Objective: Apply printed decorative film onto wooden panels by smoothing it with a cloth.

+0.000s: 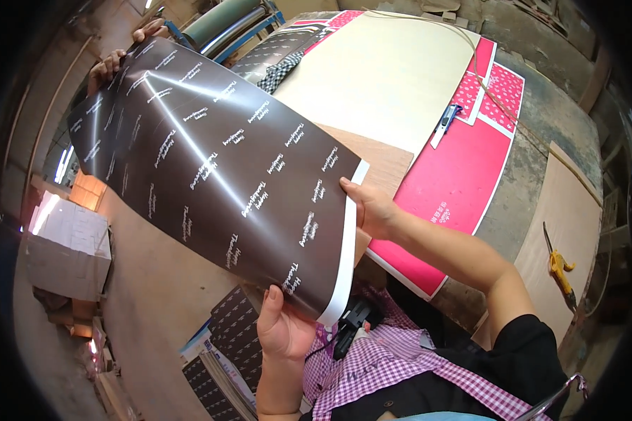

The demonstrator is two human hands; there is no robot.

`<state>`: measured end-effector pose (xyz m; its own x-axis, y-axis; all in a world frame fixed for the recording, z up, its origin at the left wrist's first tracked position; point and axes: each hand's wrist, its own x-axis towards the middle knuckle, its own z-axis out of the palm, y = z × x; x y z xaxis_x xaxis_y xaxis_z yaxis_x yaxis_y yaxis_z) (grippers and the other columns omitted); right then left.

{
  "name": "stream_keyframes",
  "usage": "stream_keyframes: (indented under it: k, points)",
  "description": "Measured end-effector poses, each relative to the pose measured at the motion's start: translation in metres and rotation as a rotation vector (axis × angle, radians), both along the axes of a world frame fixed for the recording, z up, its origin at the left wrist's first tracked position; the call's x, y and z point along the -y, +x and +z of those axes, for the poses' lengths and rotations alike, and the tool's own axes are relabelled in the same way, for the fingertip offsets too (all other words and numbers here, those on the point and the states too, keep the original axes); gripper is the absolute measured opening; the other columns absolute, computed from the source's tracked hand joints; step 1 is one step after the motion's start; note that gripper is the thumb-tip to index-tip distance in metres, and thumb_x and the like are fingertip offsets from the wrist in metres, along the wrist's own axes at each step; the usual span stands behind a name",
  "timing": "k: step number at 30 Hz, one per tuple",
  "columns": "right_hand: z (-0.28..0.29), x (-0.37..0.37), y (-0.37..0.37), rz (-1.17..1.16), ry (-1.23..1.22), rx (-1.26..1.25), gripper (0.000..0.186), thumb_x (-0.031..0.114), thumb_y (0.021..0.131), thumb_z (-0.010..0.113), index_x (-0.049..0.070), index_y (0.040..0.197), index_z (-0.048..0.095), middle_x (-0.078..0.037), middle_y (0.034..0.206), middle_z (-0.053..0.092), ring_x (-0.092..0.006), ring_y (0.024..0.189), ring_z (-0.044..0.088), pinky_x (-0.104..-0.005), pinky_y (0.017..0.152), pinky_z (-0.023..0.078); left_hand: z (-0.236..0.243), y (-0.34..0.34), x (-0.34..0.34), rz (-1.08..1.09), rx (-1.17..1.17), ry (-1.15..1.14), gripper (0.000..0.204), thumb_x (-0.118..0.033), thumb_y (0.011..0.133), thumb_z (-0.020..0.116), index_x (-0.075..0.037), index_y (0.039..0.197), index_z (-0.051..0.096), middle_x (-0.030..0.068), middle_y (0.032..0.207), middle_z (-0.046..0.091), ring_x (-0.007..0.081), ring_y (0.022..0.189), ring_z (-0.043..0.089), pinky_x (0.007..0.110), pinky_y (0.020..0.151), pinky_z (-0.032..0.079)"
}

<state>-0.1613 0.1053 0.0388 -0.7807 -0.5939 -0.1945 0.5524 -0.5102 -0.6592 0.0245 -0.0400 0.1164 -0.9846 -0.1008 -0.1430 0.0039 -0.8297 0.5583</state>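
Note:
A large glossy dark brown sheet (211,161) with white printed script and a white border is held up across the middle of the head view. My left hand (284,323) grips its lower edge near the bottom corner, thumb on the printed face. My right hand (365,203) grips the right edge, thumb on top near the white border. At the far upper left, another person's hands (109,67) hold the other end. Behind the sheet lie a cream board (372,70), a wooden board (386,158) and bright pink printed sheets (446,210).
A blue box cutter (446,123) lies on the pink sheets. A yellow glue gun (560,265) rests on a wooden board at right. Rollers (221,28) stand at the back. Cardboard boxes (67,245) are at left, and stacked dark sheets (232,323) are below. A checked cloth (279,71) sits behind.

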Motion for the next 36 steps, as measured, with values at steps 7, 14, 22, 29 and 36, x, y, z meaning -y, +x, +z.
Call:
stream_keyframes:
  k: [7,14,22,29,36]
  points:
    - [-0.006,-0.077,-0.097,-0.195,0.41,-0.31,0.036,0.035,0.084,0.066,0.005,0.104,0.062,-0.003,0.097,0.065,-0.0127,0.091,0.057,-0.0319,0.084,0.041,-0.027,-0.039,-0.028,0.065,0.187,-0.016,0.035,-0.019,0.093,0.052,-0.004,0.125,0.047,0.0084,0.127,0.053,0.0224,0.118,0.048,0.041,0.103,0.036]
    - [-0.035,-0.121,-0.145,-0.075,0.844,-0.327,0.035,0.035,0.085,0.064,0.004,0.101,0.067,-0.007,0.106,0.064,-0.0182,0.11,0.052,-0.0332,0.097,0.034,-0.045,-0.071,-0.058,-0.043,0.222,-0.041,0.024,-0.02,0.095,0.05,-0.007,0.115,0.053,0.0064,0.119,0.056,0.0214,0.112,0.052,0.042,0.097,0.042]
    - [-0.038,-0.119,-0.121,-0.005,0.889,-0.271,0.03,0.029,0.086,0.062,0.0,0.093,0.067,-0.005,0.088,0.064,-0.0109,0.079,0.057,-0.0245,0.073,0.044,-0.067,-0.057,-0.051,0.122,0.286,-0.078,0.017,-0.017,0.096,0.048,-0.005,0.109,0.05,0.0084,0.111,0.059,0.0203,0.102,0.058,0.037,0.092,0.047]
    - [-0.042,-0.111,-0.101,-0.112,0.939,-0.311,0.035,0.035,0.087,0.058,0.001,0.083,0.065,-0.005,0.075,0.062,-0.0107,0.071,0.055,-0.0242,0.069,0.043,-0.077,-0.042,-0.044,0.239,0.268,-0.139,0.016,-0.011,0.095,0.047,-0.005,0.11,0.049,0.0076,0.111,0.058,0.018,0.103,0.057,0.034,0.092,0.047]
    - [-0.046,-0.115,-0.102,-0.284,0.979,-0.575,0.036,0.031,0.09,0.055,-0.001,0.074,0.06,-0.003,0.062,0.055,-0.0089,0.057,0.048,-0.0251,0.052,0.038,-0.076,-0.036,-0.046,0.233,0.224,-0.278,0.027,-0.008,0.093,0.051,-0.005,0.119,0.046,0.0066,0.114,0.058,0.0177,0.103,0.057,0.033,0.091,0.048]
